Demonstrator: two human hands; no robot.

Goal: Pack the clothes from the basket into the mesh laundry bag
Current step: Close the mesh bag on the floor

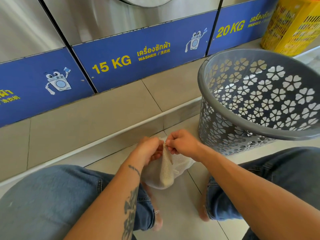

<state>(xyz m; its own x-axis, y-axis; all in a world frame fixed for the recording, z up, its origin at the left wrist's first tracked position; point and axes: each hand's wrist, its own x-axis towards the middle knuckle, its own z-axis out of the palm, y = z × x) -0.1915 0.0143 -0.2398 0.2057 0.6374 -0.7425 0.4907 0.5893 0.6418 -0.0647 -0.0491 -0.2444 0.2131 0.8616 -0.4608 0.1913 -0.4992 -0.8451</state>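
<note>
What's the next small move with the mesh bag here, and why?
Probably pull the zipper the last bit shut. Both hands pinch the top corner of the cream mesh laundry bag: the right hand at what looks like the zipper pull, the left hand bracing the fabric. The bag bulges as if filled, and no clothes show in the visible part of the grey basket.

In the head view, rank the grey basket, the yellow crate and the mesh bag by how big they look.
1. Grey basket, clearly largest.
2. Yellow crate, cut off by the frame edge and farther away, so its true size is unsure.
3. Mesh bag, partly hidden by both hands.
</note>
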